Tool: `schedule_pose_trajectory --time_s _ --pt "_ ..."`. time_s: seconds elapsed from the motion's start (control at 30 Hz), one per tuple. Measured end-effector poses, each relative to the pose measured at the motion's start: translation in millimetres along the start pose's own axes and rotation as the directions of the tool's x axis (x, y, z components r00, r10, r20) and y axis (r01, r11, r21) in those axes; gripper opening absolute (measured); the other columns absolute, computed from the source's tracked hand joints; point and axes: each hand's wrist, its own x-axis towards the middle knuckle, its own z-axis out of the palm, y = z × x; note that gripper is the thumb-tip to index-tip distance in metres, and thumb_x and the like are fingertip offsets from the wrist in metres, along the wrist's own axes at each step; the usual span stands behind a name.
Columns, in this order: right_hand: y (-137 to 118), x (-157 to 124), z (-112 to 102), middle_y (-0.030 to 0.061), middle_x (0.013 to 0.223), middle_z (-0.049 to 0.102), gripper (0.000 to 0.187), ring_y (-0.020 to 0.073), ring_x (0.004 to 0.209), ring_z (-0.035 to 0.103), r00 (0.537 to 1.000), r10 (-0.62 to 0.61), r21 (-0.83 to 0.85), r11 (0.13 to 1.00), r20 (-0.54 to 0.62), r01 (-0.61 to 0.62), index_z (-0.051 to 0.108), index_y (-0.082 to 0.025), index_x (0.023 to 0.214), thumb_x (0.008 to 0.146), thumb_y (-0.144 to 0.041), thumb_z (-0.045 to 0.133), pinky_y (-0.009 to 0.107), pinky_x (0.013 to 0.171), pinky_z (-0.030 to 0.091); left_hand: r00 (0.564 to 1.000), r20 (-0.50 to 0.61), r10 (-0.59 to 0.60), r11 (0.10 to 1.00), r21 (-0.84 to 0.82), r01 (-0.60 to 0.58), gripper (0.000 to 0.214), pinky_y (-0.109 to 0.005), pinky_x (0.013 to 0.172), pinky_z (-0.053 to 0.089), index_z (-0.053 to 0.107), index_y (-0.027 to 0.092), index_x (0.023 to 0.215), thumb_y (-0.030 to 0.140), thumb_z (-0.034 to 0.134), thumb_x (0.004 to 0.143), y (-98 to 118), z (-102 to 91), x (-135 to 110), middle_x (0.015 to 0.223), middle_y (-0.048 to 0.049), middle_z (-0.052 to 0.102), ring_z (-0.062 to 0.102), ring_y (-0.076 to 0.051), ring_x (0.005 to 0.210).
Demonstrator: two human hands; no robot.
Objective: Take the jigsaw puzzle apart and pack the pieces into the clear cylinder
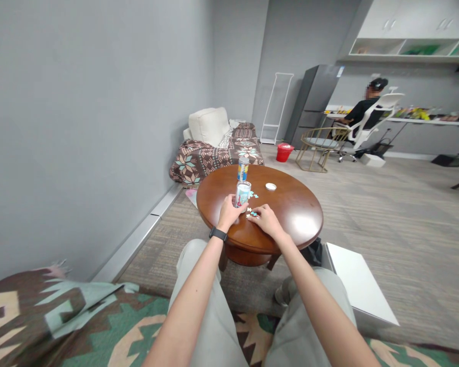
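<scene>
"What's the biggest thing close by?"
"The round brown wooden table (298, 201). A white box (361, 280) is on the floor by its near right side. A red bucket (284, 152) is on the floor past the far edge."

"Where are the hands?"
"Both reach over the near edge. The left hand (229, 212) wraps around a light blue and white can (243, 193), with its thumb on the near side. I can't tell if the can's bottom touches the table."

"And the right hand (268, 221)?"
"It's just beside that can. Its fingers are bent, with the tips down at some little puzzle pieces (249, 209). I can't tell if they pinch one."

"Any other can?"
"Yes, a blue and yellow can (243, 169) stands up just behind the first one, nearer the far edge. A white round lid (271, 186) lies to the right of it, well in from the edge."

"What's smallest?"
"The puzzle pieces! They're blue and white. More lie just behind the held can, on its right side."
</scene>
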Motion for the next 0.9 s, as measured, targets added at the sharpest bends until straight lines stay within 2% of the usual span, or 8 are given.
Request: schedule_pose_trajectory --time_s 0.2,0.3,0.4,0.63,0.77,0.9 --pt "8 27 5 0.0047 0.094 0.060 0.018 0.0178 0.085 0.060 0.999 0.039 0.068 0.997 0.016 -0.040 0.071 -0.017 0.089 0.076 -0.028 0.076 0.032 0.088 0.048 1.000 0.011 -0.005 1.000 0.000 0.005 0.039 -0.032 0.085 0.047 0.059 0.018 0.102 0.032 0.078 0.071 -1 0.2 0 0.105 -0.0086 0.065 0.063 -0.019 0.091" --pt "11 31 9 0.0034 0.092 0.061 0.015 0.0170 0.082 0.058 0.999 0.026 0.100 0.995 -0.019 -0.024 0.066 -0.018 0.085 0.076 -0.027 0.074 0.031 0.083 0.047 1.000 0.023 -0.007 1.000 0.010 0.007 0.039 -0.033 0.085 0.047 0.059 0.017 0.102 0.033 0.078 0.071 -1 -0.1 0 0.104 -0.0089 0.066 0.063 -0.020 0.091" --pt "12 28 12 0.0032 0.088 0.062 0.010 0.0182 0.082 0.057 0.997 -0.010 0.115 0.993 -0.079 0.019 0.061 -0.019 0.081 0.082 -0.027 0.067 0.032 0.081 0.046 1.000 0.022 -0.008 1.000 0.025 0.008 0.039 -0.033 0.085 0.047 0.058 0.018 0.100 0.033 0.078 0.071 0 -0.8 -1 0.102 -0.0083 0.066 0.063 -0.020 0.091" --pt "3 18 8 0.0063 0.089 0.064 0.010 0.0210 0.084 0.058 0.992 -0.051 0.121 0.991 -0.113 0.065 0.063 -0.020 0.083 0.087 -0.029 0.060 0.034 0.082 0.046 0.999 0.027 -0.020 1.000 0.005 0.020 0.040 -0.032 0.085 0.047 0.058 0.019 0.101 0.035 0.078 0.072 2 -1.7 -2 0.103 -0.0077 0.065 0.062 -0.020 0.092" --pt "-1 12 2 0.0073 0.091 0.068 0.015 0.0214 0.085 0.061 0.986 0.001 0.175 0.984 -0.167 0.029 0.067 -0.020 0.086 0.089 -0.031 0.057 0.034 0.082 0.048 0.999 0.024 -0.034 0.999 -0.013 0.034 0.039 -0.032 0.085 0.047 0.058 0.019 0.101 0.034 0.079 0.071 3 -2.0 -3 0.103 -0.0075 0.065 0.062 -0.020 0.093" --pt "2 6 -1 0.0074 0.089 0.072 0.024 0.0222 0.084 0.064 0.986 0.082 0.197 0.979 -0.142 -0.053 0.071 -0.021 0.079 0.089 -0.037 0.057 0.035 0.082 0.048 0.999 0.023 -0.044 0.999 0.003 0.044 0.040 -0.032 0.084 0.047 0.059 0.020 0.101 0.037 0.079 0.071 5 -2.5 -4 0.104 -0.0076 0.066 0.062 -0.020 0.092"
